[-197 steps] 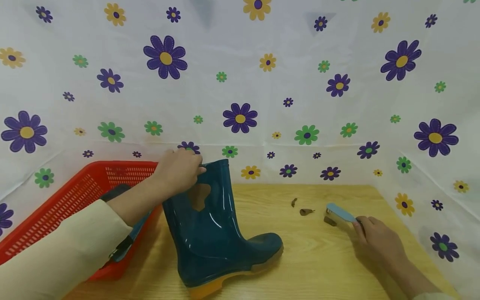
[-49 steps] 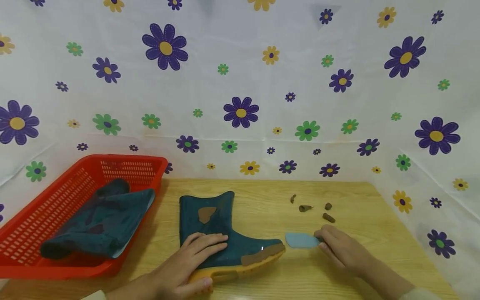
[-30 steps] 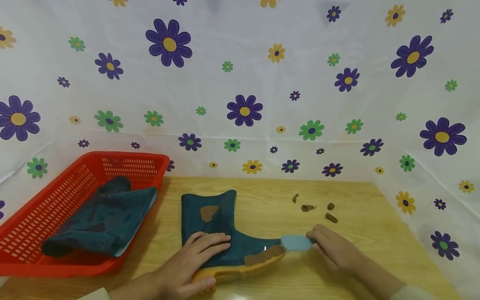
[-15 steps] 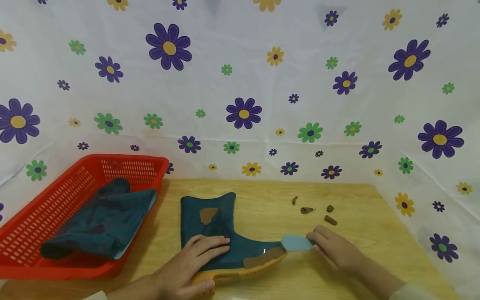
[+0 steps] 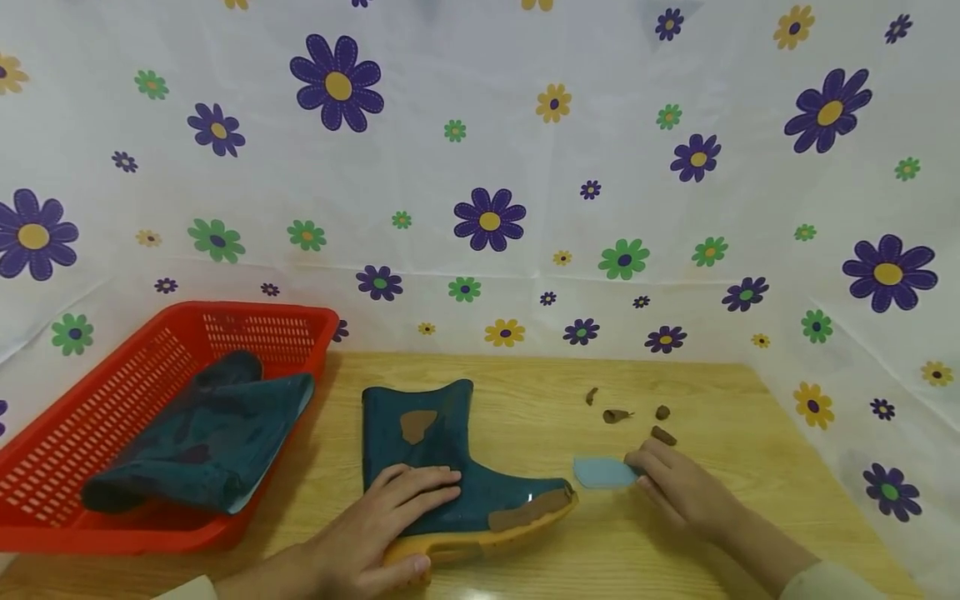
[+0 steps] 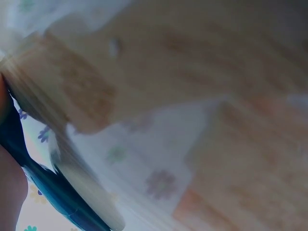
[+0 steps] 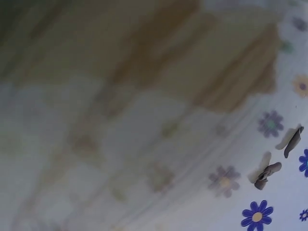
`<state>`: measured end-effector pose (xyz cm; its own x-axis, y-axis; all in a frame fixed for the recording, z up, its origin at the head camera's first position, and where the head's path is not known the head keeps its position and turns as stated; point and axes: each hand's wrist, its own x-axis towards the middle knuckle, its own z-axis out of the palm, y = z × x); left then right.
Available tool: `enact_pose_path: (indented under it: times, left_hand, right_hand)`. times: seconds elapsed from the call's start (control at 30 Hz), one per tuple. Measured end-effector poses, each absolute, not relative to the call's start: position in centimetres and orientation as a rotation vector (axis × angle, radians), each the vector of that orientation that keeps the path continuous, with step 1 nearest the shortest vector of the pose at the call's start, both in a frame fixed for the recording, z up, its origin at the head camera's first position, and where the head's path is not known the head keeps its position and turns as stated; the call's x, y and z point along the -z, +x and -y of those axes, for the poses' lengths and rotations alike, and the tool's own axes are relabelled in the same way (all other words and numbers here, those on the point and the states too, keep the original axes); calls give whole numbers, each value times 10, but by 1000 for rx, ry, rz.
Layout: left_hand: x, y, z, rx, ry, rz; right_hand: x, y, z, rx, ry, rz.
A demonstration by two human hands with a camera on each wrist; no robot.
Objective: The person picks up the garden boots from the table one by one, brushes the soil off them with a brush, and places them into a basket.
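Note:
A dark teal rain boot (image 5: 487, 500) with a yellow sole lies on its side on the wooden table, toe to the right. Brown patches mark its shaft and the toe edge; a small dark curl sits at the toe tip. My left hand (image 5: 382, 525) rests on the boot's foot near the heel, fingers straight, thumb at the sole. Just right of the toe, my right hand (image 5: 690, 492) grips the dark handle of a light blue brush (image 5: 603, 472), its flat back up and bristles hidden. The left wrist view shows part of the boot (image 6: 62, 192); blur covers much of both wrist views.
A red plastic basket (image 5: 45, 537) stands at the left with a second teal boot (image 5: 202, 446), folded over, inside. Beyond the brush lie several brown lumps (image 5: 617, 416), two of these pieces (image 7: 267, 175) also showing in the right wrist view. A flowered sheet (image 5: 420, 167) encloses the back.
The boot, earlier held up by its shaft, now lies flat under my left hand. The brush touched the toe, then drew back right, leaving a brown curl there. More brown lumps show.

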<state>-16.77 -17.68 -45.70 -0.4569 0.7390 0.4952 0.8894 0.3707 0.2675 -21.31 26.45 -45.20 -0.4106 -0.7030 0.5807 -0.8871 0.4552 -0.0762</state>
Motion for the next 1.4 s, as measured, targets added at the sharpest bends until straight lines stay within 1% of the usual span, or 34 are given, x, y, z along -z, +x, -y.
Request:
enact_pose_path:
  times: [0.4, 0.67, 0.8, 1.0, 1.17, 1.4]
  left_hand:
    - [458, -165, 183, 700, -1398, 2359]
    - [456, -164, 183, 696, -1402, 2363]
    - [456, -165, 183, 698, -1384, 2394]
    - [456, -166, 184, 707, -1385, 2394]
    - [456, -166, 182, 713, -1397, 2375]
    - [454, -166, 179, 710, -1425, 2357]
  right_hand:
    - [449, -216, -237, -502, 1451, 2099]
    - [449, -215, -241, -480, 1337, 2062]
    - [448, -217, -242, -476, 1377, 2048]
    - [446, -219, -232, -432, 1426, 2026]
    - [448, -217, -227, -447, 1412, 2015]
    - [449, -214, -240, -495, 1322, 1995]
